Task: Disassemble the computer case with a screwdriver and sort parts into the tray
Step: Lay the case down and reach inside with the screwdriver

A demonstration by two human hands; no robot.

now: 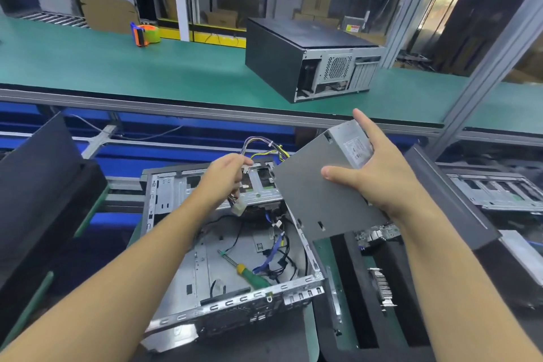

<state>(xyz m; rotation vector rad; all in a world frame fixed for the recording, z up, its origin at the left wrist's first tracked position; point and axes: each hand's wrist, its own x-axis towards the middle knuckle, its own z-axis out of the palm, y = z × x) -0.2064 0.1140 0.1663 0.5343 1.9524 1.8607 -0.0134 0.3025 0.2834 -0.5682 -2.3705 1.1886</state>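
**A:** Where's the power supply (pixel 323 200)?

**B:** Lifted over the case's (pixel 235 303) far right corner. My right hand (pixel 379 176) clamps its far end, thumb on the broad face. Its long axis slants up and away to the right.

**A:** And your left hand (pixel 226 176)?

**B:** Closed round the cables (pixel 264 150) trailing from the box. The tray (pixel 355 288) lies just right of the case, nearer my right hand. I judge the cables must clear the rim first.
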